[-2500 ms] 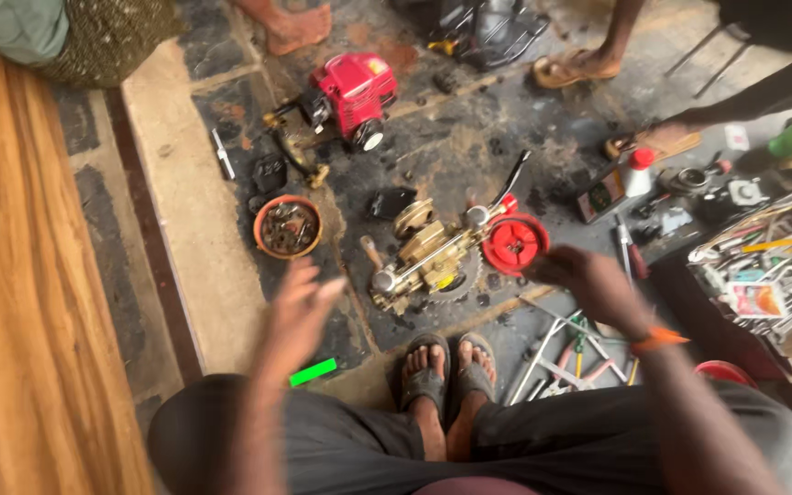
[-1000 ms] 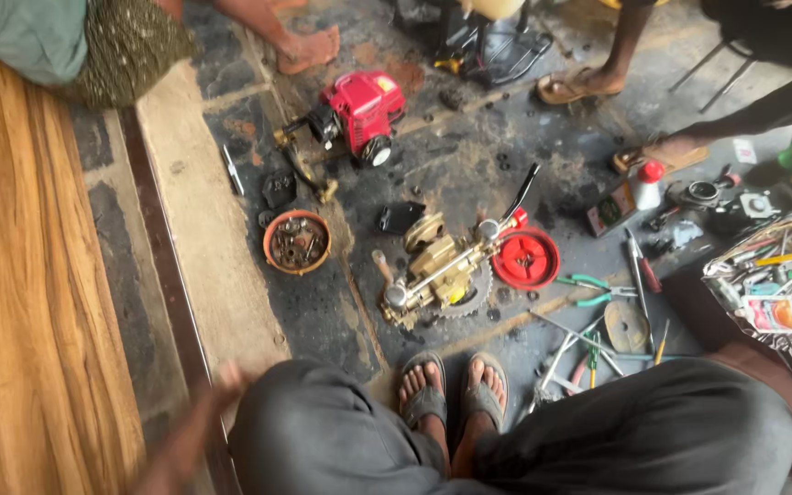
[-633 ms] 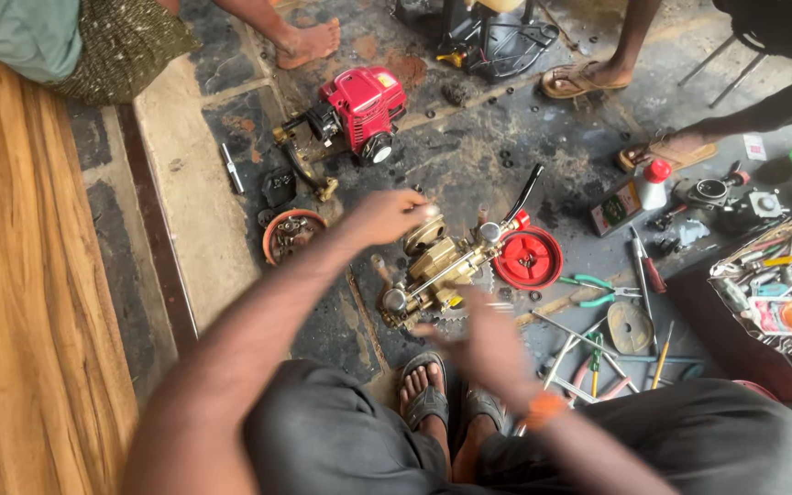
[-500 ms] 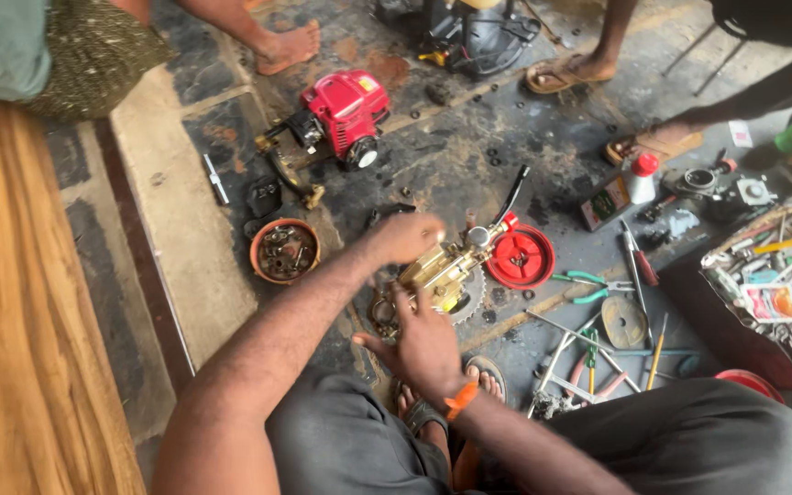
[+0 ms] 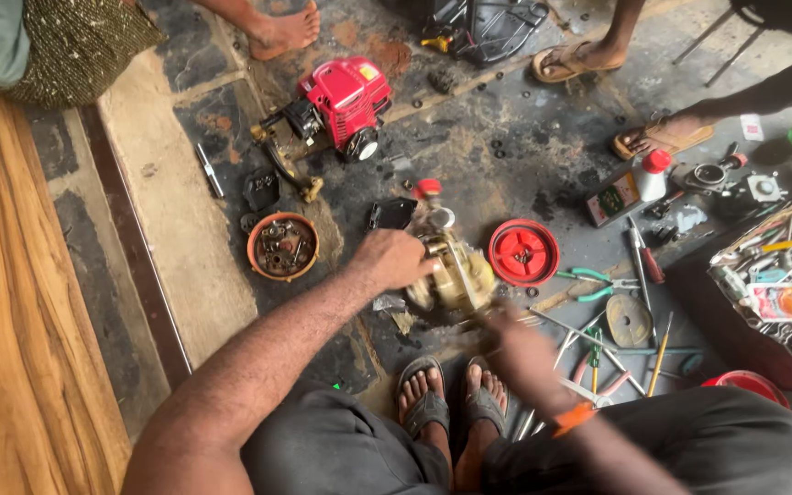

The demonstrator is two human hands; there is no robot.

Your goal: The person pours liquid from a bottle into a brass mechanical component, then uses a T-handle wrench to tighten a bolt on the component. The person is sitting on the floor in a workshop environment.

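I see my left hand point(image 5: 394, 259) closed over the near-left side of a greasy, yellowish engine block point(image 5: 456, 280), fingers curled onto its casing, so it grips the part where it sits on the dark stained floor point(image 5: 506, 147), roughly in the middle of the workspace and just beyond my sandalled feet point(image 5: 451, 403). My right hand point(image 5: 524, 353) is blurred just below and to the right of the block; I cannot tell whether it is spread or pinching anything, nor whether it touches the metal. An orange band point(image 5: 572, 417) sits on that wrist. A red round cover point(image 5: 523, 252) lies flat just right of the block, apart from it. A small red-capped piece point(image 5: 428, 188) stands just behind the block, beside a black part point(image 5: 391, 214). To the left, a round orange bowl point(image 5: 283, 246) holds small metal bits, near the pale concrete strip point(image 5: 167, 211) that runs along the floor's left edge, with wooden boards point(image 5: 11, 302) beyond that. A red small engine point(image 5: 341, 101) rests toward the far edge. Green-handled pliers point(image 5: 588, 282) and screwdrivers point(image 5: 642, 257) lie scattered to the right, next to a white bottle with a red cap point(image 5: 653, 172) and a crate of tools point(image 5: 781, 275) at the right edge. Other people's feet point(image 5: 286, 27) show along the far side.
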